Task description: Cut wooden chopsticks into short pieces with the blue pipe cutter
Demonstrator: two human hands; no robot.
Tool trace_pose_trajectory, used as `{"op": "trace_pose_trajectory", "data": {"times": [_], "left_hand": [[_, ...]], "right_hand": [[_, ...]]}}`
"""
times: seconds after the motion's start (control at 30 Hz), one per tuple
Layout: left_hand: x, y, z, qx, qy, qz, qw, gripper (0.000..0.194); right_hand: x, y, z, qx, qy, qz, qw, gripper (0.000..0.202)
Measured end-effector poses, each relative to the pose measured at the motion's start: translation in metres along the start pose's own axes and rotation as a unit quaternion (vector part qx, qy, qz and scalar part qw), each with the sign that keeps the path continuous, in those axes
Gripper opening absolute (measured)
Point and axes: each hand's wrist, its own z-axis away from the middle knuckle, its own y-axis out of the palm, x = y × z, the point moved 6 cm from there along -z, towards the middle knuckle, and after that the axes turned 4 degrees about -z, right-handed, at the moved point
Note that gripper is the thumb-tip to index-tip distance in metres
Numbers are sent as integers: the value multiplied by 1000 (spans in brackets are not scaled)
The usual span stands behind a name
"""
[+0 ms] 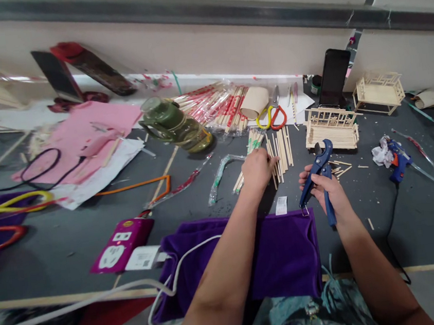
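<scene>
My left hand (259, 171) is closed, its fingertips at the left edge of a row of thin wooden sticks (283, 148); what the fingers hold, if anything, is hidden. More sticks with green and white wrapping (255, 139) lie just behind it. In my right hand (330, 189) is a blue-handled cutter (321, 164), its head pointing away from me. Short stick pieces (342, 170) lie right of the cutter. Behind them stands a small bench made of sticks (332, 129). A folded purple cloth (285, 258) lies under my forearms at the table edge.
A glue gun (400, 161) with a cord is at the right, and a second stick model (378, 94) behind it. A phone (334, 78) stands upright. Scissors (277, 117) and a green bottle (176, 125) are at the back. A purple power box (123, 245) with white cables sits left.
</scene>
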Motion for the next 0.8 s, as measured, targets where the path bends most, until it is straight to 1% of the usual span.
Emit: {"op": "trace_pose_trajectory", "data": {"times": [0.07,0.2,0.27,0.4,0.6,0.67,0.73,0.8], "left_hand": [[-1,2,-1,2,1,9,1000,22],[1,7,-3,49,-34,47,997,18],[3,8,-4,63,-50,57,995,16],[3,6,-4,54,-58,64,995,14],[2,6,-4,52,-55,46,996,20],[4,7,-5,50,-53,51,996,19],[8,8,-7,46,-55,76,995,18],[12,9,-9,39,-52,148,987,17]], "right_hand": [[1,1,1,2,2,-1,1000,32],[0,1,0,2,2,-2,1000,34],[-1,1,0,1,2,-4,1000,35],[-2,0,-1,5,0,-7,1000,34],[-4,-2,-2,7,-3,-6,1000,33],[-4,-2,-3,5,-3,-8,1000,33],[-4,-2,-2,7,-4,-10,1000,32],[-3,0,0,12,-4,-11,1000,30]]}}
